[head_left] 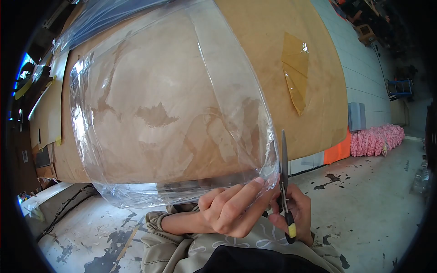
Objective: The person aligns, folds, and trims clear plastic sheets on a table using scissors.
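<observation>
In the step in hand, a broad sheet of clear, glossy plastic film (175,107) is gripped at its edge while a pair of slim metal scissors with black-and-yellow handles (285,170) is held alongside. For this to be done well, the film should be kept taut between the pinch and the part spread at the centre of the frame, since thin plastic is likely to fold between slack blades. The fingertips should be kept back from the blade line, as the pinch is very near it, and the points should be kept clear of the flat brown cardboard surface (321,95) beneath. The film's lower right corner, below and right of the frame's centre, is pinched narrowly by the left hand (225,210); most of the sheet lies above and to the left of that grip, with its lower edge hanging past the cardboard. The scissors are held by their handles in the right hand (298,210), at the lower right, with the blades pointed toward the top of the frame, just beside the film's right edge. Whether the blades are parted or touch the film cannot be told from this angle. A pointed amber film patch (295,75) is seen on the cardboard at the upper right, apart from both hands.
</observation>
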`<action>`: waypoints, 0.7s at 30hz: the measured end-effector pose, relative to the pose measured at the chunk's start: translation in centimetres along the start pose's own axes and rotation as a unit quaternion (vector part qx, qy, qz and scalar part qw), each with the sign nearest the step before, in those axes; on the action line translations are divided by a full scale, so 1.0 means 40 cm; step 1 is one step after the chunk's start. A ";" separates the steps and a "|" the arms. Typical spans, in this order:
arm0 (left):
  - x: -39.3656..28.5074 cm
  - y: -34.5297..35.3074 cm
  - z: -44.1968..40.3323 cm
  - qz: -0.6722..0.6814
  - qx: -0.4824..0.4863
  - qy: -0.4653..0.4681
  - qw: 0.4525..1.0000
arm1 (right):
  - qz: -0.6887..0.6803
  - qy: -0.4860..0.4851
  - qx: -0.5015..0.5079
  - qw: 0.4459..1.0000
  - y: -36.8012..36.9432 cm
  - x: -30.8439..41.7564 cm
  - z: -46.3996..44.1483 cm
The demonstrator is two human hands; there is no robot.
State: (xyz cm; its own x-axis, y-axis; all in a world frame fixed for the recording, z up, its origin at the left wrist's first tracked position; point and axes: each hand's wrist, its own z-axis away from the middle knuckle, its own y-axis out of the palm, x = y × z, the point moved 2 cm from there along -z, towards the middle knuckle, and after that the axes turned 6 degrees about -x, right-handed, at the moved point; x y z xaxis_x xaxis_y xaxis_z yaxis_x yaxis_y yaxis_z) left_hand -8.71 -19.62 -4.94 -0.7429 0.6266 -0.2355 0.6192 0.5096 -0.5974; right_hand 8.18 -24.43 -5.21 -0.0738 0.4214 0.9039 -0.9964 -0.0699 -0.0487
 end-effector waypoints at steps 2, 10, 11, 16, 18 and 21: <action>-0.001 0.000 0.000 -0.001 0.000 -0.003 1.000 | 0.075 -0.030 -0.012 0.997 -0.001 0.000 0.001; 0.000 0.002 0.003 -0.003 0.000 -0.001 1.000 | -0.115 0.096 0.056 0.987 -0.007 0.014 -0.008; 0.001 0.001 0.004 0.000 0.002 -0.002 1.000 | -0.123 0.098 0.067 0.985 -0.008 0.013 -0.008; 0.000 -0.001 0.009 0.009 0.006 -0.005 1.000 | -0.048 0.028 0.032 0.998 -0.006 -0.003 -0.010; -0.002 -0.002 0.010 0.008 0.005 -0.009 1.000 | 0.020 -0.012 0.011 1.000 -0.004 -0.005 -0.007; 0.000 -0.003 0.009 0.012 0.010 -0.009 1.000 | 0.102 -0.038 -0.016 0.994 -0.001 -0.006 -0.004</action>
State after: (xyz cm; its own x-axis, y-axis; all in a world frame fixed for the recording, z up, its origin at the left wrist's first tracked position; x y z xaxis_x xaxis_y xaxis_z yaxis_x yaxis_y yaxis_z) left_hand -8.87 -19.90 -5.13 -0.7320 0.6283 -0.2633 0.6319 0.4819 -0.6070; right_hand 8.25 -24.37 -5.50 -0.2720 0.3320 0.9032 -0.9620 -0.1174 -0.2465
